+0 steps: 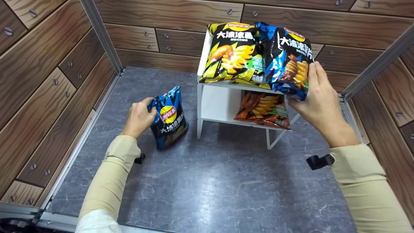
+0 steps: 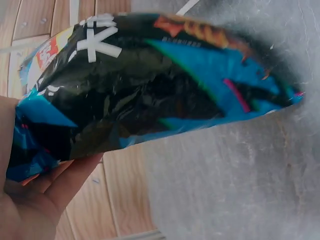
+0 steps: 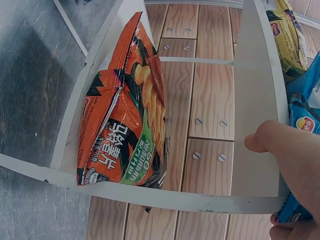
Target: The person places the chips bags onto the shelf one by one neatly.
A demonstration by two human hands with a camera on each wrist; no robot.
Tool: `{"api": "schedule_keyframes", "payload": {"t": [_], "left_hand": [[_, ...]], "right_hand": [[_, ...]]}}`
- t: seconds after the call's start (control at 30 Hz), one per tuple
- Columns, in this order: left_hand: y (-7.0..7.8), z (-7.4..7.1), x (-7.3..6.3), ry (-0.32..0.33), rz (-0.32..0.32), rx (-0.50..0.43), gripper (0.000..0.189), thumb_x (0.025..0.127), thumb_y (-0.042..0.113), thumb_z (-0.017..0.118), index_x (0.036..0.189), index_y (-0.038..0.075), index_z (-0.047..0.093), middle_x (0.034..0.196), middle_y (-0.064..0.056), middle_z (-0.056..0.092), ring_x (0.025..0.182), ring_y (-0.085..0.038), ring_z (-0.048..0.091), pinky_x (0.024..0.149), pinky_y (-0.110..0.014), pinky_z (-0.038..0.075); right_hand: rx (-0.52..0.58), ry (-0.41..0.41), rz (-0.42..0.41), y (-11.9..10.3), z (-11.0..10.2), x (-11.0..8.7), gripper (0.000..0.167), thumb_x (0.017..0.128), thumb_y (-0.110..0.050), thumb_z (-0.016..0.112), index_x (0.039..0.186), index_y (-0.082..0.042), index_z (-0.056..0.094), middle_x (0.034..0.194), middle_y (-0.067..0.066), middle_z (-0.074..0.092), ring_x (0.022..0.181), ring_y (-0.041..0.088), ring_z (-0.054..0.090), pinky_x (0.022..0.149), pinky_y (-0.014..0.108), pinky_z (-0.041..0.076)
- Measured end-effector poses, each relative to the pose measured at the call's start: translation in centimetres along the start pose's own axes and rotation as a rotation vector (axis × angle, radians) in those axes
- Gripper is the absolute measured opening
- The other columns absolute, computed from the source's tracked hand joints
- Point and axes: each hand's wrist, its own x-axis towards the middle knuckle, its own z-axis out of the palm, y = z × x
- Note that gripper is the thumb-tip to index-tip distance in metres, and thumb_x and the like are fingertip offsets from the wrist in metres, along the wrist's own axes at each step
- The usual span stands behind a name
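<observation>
My left hand (image 1: 139,116) grips a blue-and-black bag of potato chips (image 1: 169,124) by its upper left edge, left of the shelf rack. The bag hangs upright above the floor. On the right, my right hand (image 1: 328,103) holds a second blue-and-black chip bag (image 1: 288,61) by its right side, fingers along the edge and thumb low. That bag lies on the white rack's top shelf, its lower end past the front rim. Against its left side lies a yellow-and-black chip bag (image 1: 233,55). In the right wrist view, the thumb (image 3: 265,137) shows beside the top shelf.
The two-tier white rack (image 1: 220,103) stands on the grey marbled floor (image 1: 200,181). An orange chip bag (image 3: 125,125) lies on its lower shelf. Wood-patterned walls (image 1: 181,13) with metal corner posts (image 1: 100,35) enclose the space.
</observation>
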Motion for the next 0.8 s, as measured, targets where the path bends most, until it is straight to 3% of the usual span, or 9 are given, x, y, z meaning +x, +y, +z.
{"api": "schedule_keyframes", "payload": {"t": [0.2, 0.43, 0.53, 0.67, 0.73, 0.8], "left_hand": [[-1.6, 0.2, -0.1, -0.113, -0.162, -0.079, 0.04, 0.09, 0.015, 0.059, 0.124, -0.004, 0.065, 0.12, -0.026, 0.068, 0.109, -0.039, 0.066, 0.095, -0.05, 0.053], [-3.2, 0.1, -0.1, -0.294, -0.278, -0.116, 0.05, 0.091, 0.02, 0.057, 0.134, -0.005, 0.058, 0.135, -0.026, 0.059, 0.124, -0.039, 0.057, 0.106, -0.05, 0.047], [-3.5, 0.0, -0.1, -0.394, -0.338, -0.128, 0.052, 0.093, 0.023, 0.055, 0.138, -0.003, 0.055, 0.14, -0.024, 0.056, 0.118, -0.036, 0.061, 0.097, -0.047, 0.053], [-3.7, -0.1, -0.1, -0.509, -0.384, -0.133, 0.054, 0.094, 0.026, 0.055, 0.142, 0.002, 0.053, 0.142, -0.022, 0.054, 0.094, -0.025, 0.067, 0.075, -0.035, 0.059], [-3.7, 0.0, 0.0, -0.516, -0.377, -0.129, 0.051, 0.093, 0.025, 0.056, 0.14, 0.005, 0.054, 0.138, -0.021, 0.056, 0.084, -0.024, 0.065, 0.069, -0.032, 0.057], [-3.7, 0.1, 0.0, -0.472, -0.36, -0.124, 0.048, 0.092, 0.021, 0.057, 0.138, 0.007, 0.057, 0.134, -0.02, 0.059, 0.087, -0.024, 0.063, 0.072, -0.033, 0.056]], "right_hand": [[0.011, 0.018, -0.015, -0.1, 0.1, 0.1, 0.096, 0.081, -0.024, 0.075, 0.154, 0.008, 0.021, 0.159, 0.029, 0.024, 0.136, 0.056, 0.037, 0.104, 0.072, 0.036], [0.012, 0.009, -0.002, -0.2, 0.0, 0.1, 0.098, 0.081, -0.024, 0.076, 0.154, 0.007, 0.02, 0.16, 0.029, 0.023, 0.139, 0.054, 0.035, 0.106, 0.071, 0.034], [0.011, 0.011, -0.005, -0.2, 0.1, 0.1, 0.098, 0.08, -0.024, 0.076, 0.154, 0.007, 0.02, 0.159, 0.029, 0.023, 0.138, 0.055, 0.035, 0.105, 0.071, 0.035], [0.008, 0.014, -0.005, -0.1, 0.1, 0.1, 0.099, 0.079, -0.023, 0.077, 0.154, 0.008, 0.02, 0.159, 0.029, 0.024, 0.136, 0.056, 0.036, 0.104, 0.072, 0.035], [0.009, 0.01, 0.001, -0.1, 0.1, 0.1, 0.099, 0.079, -0.023, 0.077, 0.154, 0.007, 0.02, 0.159, 0.029, 0.023, 0.136, 0.057, 0.037, 0.104, 0.072, 0.035], [0.011, 0.006, 0.004, -0.1, 0.1, 0.1, 0.099, 0.079, -0.022, 0.077, 0.154, 0.007, 0.019, 0.159, 0.029, 0.023, 0.136, 0.057, 0.036, 0.105, 0.072, 0.035]]}}
